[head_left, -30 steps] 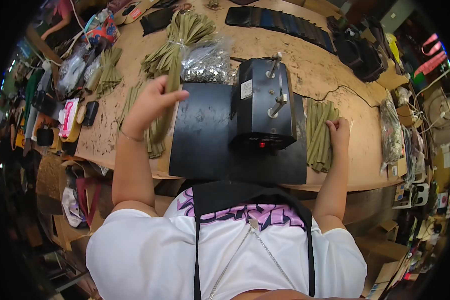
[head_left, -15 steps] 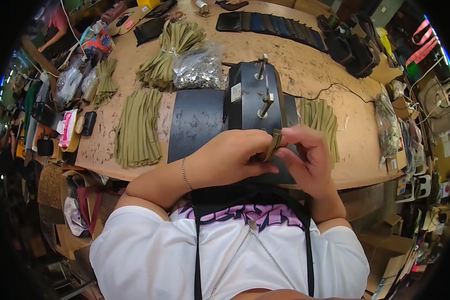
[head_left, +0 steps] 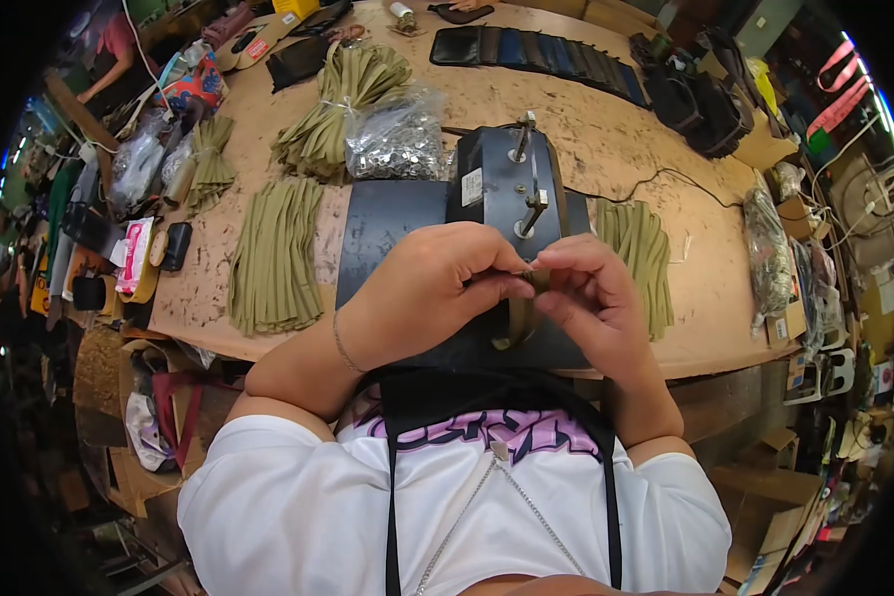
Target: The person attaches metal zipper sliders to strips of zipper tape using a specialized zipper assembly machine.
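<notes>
Fingers cover most of the olive strip (head_left: 519, 328), bent below the black machine (head_left: 497, 164) at its six o'clock; the left hand (head_left: 452, 268) pinches it thumb to forefinger, the right hand (head_left: 598, 298) is half curled with fingertips nearly closed on it; whether anything small sits between them cannot be told; the machine's lower front is hidden behind both hands, as is part of the strip bundle (head_left: 636, 243) at four o'clock; the scuffed tan table (head_left: 710, 223) carries another bundle (head_left: 274, 258) at eight and a bag of metal pieces (head_left: 397, 144) at ten; dark corners swallow the cluttered room's edges.
</notes>
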Demonstrator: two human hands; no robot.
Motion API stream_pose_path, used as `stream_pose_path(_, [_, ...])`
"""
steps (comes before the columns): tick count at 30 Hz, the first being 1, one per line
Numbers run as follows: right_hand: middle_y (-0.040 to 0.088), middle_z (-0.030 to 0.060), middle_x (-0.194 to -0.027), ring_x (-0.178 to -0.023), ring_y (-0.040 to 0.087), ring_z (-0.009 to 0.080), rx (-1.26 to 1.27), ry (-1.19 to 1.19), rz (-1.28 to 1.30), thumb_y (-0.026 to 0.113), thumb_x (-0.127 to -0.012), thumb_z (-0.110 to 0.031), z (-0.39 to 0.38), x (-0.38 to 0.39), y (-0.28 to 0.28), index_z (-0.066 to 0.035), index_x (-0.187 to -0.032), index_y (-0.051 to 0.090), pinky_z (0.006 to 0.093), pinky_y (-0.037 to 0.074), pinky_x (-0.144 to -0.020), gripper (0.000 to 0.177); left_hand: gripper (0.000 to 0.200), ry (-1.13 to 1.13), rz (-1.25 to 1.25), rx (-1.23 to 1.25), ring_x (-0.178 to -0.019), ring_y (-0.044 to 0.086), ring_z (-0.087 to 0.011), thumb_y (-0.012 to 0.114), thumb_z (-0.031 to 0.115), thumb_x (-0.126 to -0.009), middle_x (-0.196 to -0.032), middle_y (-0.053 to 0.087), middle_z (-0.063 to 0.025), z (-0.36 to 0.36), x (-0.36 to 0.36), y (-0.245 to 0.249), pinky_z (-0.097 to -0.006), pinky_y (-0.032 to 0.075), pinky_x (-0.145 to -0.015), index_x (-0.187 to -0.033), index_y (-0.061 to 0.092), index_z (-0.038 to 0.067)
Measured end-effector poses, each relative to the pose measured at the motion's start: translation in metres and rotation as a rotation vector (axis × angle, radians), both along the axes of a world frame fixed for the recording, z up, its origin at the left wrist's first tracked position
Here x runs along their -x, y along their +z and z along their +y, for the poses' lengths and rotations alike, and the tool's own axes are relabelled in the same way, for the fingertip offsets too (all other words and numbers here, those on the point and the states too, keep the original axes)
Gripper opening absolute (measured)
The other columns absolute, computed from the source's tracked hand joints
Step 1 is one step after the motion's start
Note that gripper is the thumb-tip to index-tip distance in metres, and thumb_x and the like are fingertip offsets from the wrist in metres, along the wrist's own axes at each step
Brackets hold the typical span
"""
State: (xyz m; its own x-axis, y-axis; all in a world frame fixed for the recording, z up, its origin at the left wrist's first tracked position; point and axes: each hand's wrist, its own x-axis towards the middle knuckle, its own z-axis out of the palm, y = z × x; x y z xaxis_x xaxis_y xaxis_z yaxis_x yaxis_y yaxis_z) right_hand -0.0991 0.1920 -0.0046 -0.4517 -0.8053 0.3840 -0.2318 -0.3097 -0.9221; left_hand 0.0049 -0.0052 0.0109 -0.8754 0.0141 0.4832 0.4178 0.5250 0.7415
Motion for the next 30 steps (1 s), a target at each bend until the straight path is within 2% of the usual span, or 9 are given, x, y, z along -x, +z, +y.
stream_pose_path(7, [0.058, 0.0077, -0.102, -0.096, 0.061, 0.0133, -0.116, -0.076, 0.156, 0.060, -0.092, 0.006, 0.002, -0.002, 0.006, 0.002, -0.111, 0.059, 0.0263, 0.050, -0.086, 0.019, 0.016, 0.030, 0.179, 0.276, -0.071, 0.063, -0.0267, 0.075, 0.004, -0.075, -0.079, 0.063, -0.0069, 0.003, 0.002, 0.002, -0.0347, 0.050, -0.064, -0.087, 0.065, 0.005])
stream_pose_path(14, [0.057, 0.0061, -0.096, -0.088, 0.060, 0.0116, 0.152, -0.105, -0.259, 0.057, -0.095, 0.004, -0.005, -0.001, -0.012, 0.002, -0.103, 0.060, 0.0254, 0.051, -0.082, 0.009, 0.017, 0.120, 0.453, 0.436, -0.073, 0.062, -0.0246, 0.074, 0.004, -0.076, -0.085, 0.064, -0.0060, 0.019, 0.006, -0.010, -0.0332, 0.051, -0.064, -0.091, 0.066, 0.005])
stream_pose_path(16, [0.056, 0.0059, -0.095, -0.087, 0.060, 0.0115, 0.184, -0.131, -0.282, 0.058, -0.095, 0.004, -0.008, -0.002, -0.014, 0.000, -0.102, 0.061, 0.0245, 0.050, -0.080, 0.009, 0.017, 0.106, 0.410, 0.298, -0.073, 0.062, -0.0252, 0.073, 0.003, -0.077, -0.084, 0.063, -0.0075, 0.018, 0.013, -0.010, -0.0308, 0.050, -0.065, -0.093, 0.066, 0.003])
stream_pose_path(20, [0.056, 0.0076, -0.094, -0.086, 0.059, 0.0152, 0.151, -0.253, 0.350, 0.060, -0.091, 0.006, -0.004, 0.008, -0.011, -0.003, -0.103, 0.063, 0.0255, 0.048, -0.077, 0.016, 0.012, -0.076, 0.075, 0.018, -0.075, 0.062, -0.0194, 0.071, 0.004, -0.084, -0.082, 0.063, -0.0063, 0.010, 0.017, -0.009, -0.0255, 0.048, -0.068, -0.095, 0.066, 0.001])
stream_pose_path(22, [0.056, 0.0085, -0.094, -0.085, 0.058, 0.0173, 0.177, -0.220, 0.530, 0.061, -0.088, 0.008, -0.002, 0.011, -0.007, -0.004, -0.104, 0.065, 0.0264, 0.047, -0.075, 0.020, 0.009, -0.197, -0.258, -0.346, -0.078, 0.061, -0.0142, 0.069, 0.006, -0.089, -0.082, 0.063, -0.0039, 0.008, 0.016, -0.010, -0.0244, 0.047, -0.069, -0.095, 0.066, 0.001])
stream_pose_path(23, [0.056, 0.0088, -0.094, -0.084, 0.057, 0.0177, 0.205, -0.198, 0.572, 0.061, -0.088, 0.008, -0.002, 0.012, -0.007, -0.005, -0.104, 0.065, 0.0270, 0.047, -0.074, 0.021, 0.008, -0.256, -0.426, -0.529, -0.079, 0.060, -0.0115, 0.068, 0.008, -0.091, -0.082, 0.063, -0.0027, 0.008, 0.015, -0.011, -0.0239, 0.047, -0.070, -0.095, 0.066, 0.001])
stream_pose_path(26, [0.055, 0.0094, -0.094, -0.083, 0.056, 0.0183, 0.265, -0.138, 0.599, 0.063, -0.087, 0.007, -0.002, 0.014, -0.007, -0.004, -0.105, 0.065, 0.0280, 0.047, -0.074, 0.021, 0.010, -0.355, -0.498, -0.788, -0.083, 0.057, -0.0056, 0.064, 0.010, -0.095, -0.086, 0.064, 0.0004, 0.010, 0.014, -0.017, -0.0227, 0.046, -0.071, -0.096, 0.066, 0.000])
stream_pose_path(28, [0.055, 0.0092, -0.095, -0.084, 0.056, 0.0177, 0.280, -0.112, 0.494, 0.063, -0.088, 0.005, -0.005, 0.013, -0.003, -0.003, -0.104, 0.063, 0.0279, 0.047, -0.076, 0.017, 0.010, -0.238, -0.301, -0.568, -0.081, 0.059, -0.0095, 0.068, 0.009, -0.092, -0.086, 0.064, -0.0018, 0.015, 0.010, -0.010, -0.0239, 0.047, -0.070, -0.097, 0.066, 0.001])
stream_pose_path(30, [0.056, 0.0087, -0.095, -0.088, 0.057, 0.0174, 0.287, -0.054, 0.147, 0.062, -0.090, 0.003, -0.004, 0.010, -0.011, -0.002, -0.103, 0.061, 0.0278, 0.046, -0.080, 0.013, 0.012, -0.128, -0.023, -0.304, -0.079, 0.060, -0.0141, 0.071, 0.007, -0.088, -0.086, 0.064, -0.0040, 0.018, 0.011, -0.007, -0.0257, 0.047, -0.068, -0.097, 0.065, 0.001])
